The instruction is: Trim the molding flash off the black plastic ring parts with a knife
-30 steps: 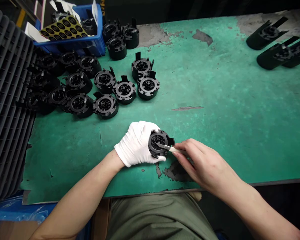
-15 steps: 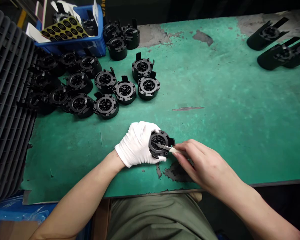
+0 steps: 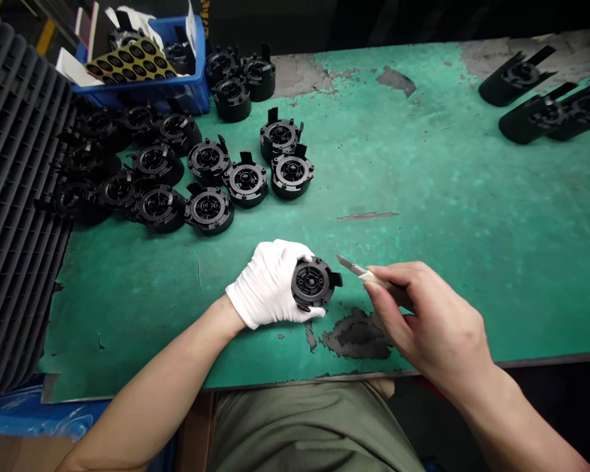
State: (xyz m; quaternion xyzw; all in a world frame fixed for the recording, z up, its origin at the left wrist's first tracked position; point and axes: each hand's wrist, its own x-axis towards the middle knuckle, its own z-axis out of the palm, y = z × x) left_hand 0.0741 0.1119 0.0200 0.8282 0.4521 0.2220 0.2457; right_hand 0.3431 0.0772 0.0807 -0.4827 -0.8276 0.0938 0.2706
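While the round black plastic part (image 3: 312,283), with its ringed face and short side tab, is over the near middle of the worn green bench (image 3: 447,196), I see the left hand (image 3: 273,285) in a white cloth glove curled around its left side. The gloved fingers wrap its rim, pinching it with the ringed face turned up toward my camera; I cannot tell whether its underside touches the bench. Just to the right, apart from the part, the bare right hand (image 3: 425,314) pinches a slim pale-handled knife (image 3: 358,269) between thumb and fingers, its grey metal blade pointing up and left near the tab.

Farther off to the left, I have a cluster of similar black plastic pieces (image 3: 208,207) on the bench, many touching, most with a flat tab sticking up. Behind them, a blue plastic bin (image 3: 174,98) holds black pieces and a gold sheet of round black stickers (image 3: 130,63). Toward the far right I make out taller black cylinders (image 3: 507,83) with prongs at their upper ends. A dark grey ribbed rack (image 3: 19,196) flanks the bench on the left.
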